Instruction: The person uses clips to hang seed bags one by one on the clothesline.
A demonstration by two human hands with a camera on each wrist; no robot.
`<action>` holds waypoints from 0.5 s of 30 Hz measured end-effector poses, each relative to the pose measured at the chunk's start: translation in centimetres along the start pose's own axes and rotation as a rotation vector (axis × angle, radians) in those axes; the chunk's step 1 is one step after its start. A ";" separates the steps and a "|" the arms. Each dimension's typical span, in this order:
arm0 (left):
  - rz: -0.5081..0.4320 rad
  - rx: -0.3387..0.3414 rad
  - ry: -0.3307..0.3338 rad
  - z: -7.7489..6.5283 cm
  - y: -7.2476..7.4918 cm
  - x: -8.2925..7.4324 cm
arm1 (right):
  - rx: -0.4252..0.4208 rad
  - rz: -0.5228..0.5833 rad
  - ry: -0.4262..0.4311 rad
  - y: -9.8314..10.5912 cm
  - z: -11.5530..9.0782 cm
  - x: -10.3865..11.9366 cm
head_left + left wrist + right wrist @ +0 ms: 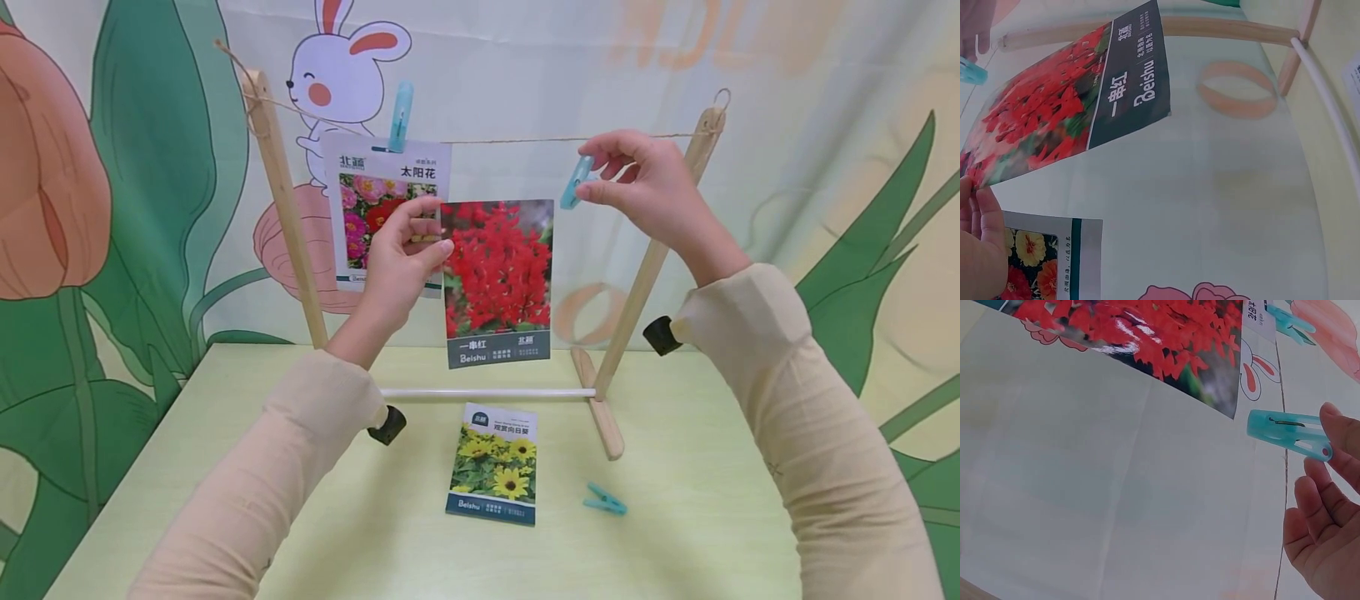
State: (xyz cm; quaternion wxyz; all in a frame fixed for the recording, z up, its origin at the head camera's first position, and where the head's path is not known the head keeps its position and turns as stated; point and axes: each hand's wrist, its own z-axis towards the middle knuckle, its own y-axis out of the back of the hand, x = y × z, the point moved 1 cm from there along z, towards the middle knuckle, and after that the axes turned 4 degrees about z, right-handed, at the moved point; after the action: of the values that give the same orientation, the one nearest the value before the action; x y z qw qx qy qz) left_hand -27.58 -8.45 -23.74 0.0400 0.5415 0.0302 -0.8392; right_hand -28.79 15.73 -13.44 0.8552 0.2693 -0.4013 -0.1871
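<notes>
My left hand [405,262] pinches the left edge of a seed packet with red flowers [498,275], held upright below the twine [517,141]. In the left wrist view the same red-flower packet [1054,103] slants away from the thumb and fingertips. Between thumb and fingers, my right hand [641,179] pinches a teal clothespin [577,182] by its handle end, close to the twine and right of the packet. The right wrist view shows this clothespin [1288,432] with its nose toward the packet's corner. A pink-and-red-flower packet [386,162] hangs from the twine by another teal clothespin [401,117].
A wooden stand with a left post [285,208], a right post [651,258] and a white crossbar [487,392] carries the twine. On the table [675,500] lie a yellow-flower seed packet [492,467] and a spare teal clothespin [604,500]. A printed curtain [510,50] hangs behind.
</notes>
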 end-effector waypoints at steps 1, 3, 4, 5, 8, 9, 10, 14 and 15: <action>-0.002 -0.001 -0.001 0.0 0.0 0.0 | 0.003 -0.003 -0.002 0.0 0.0 0.0; -0.009 -0.001 -0.002 0.1 -0.1 0.0 | 0.007 -0.009 -0.005 0.0 0.1 0.1; -0.009 0.000 -0.005 0.1 -0.1 0.0 | 0.009 -0.011 -0.007 0.0 0.1 0.1; -0.007 0.000 -0.009 0.2 -0.1 0.0 | 0.010 -0.013 -0.007 0.0 0.2 0.1; -0.001 -0.001 -0.018 0.3 -0.1 -0.1 | 0.006 -0.005 0.006 0.0 0.4 0.3; 0.003 -0.001 -0.020 0.3 -0.1 -0.1 | 0.005 -0.005 0.008 0.1 0.4 0.4; 0.005 -0.002 -0.021 0.4 -0.2 -0.2 | 0.003 -0.002 0.013 0.1 0.5 0.5; 0.006 -0.002 -0.015 0.5 -0.3 -0.4 | -0.004 0.002 0.023 0.2 0.8 0.8; 0.007 -0.002 -0.014 0.5 -0.3 -0.4 | -0.005 0.003 0.024 0.2 0.8 0.9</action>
State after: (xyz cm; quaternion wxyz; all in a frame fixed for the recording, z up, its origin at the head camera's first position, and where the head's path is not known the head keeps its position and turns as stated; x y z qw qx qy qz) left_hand -27.92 -8.18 -23.14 0.0434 0.5357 0.0288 -0.8428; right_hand -28.88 15.14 -12.39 0.8610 0.2688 -0.3909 -0.1835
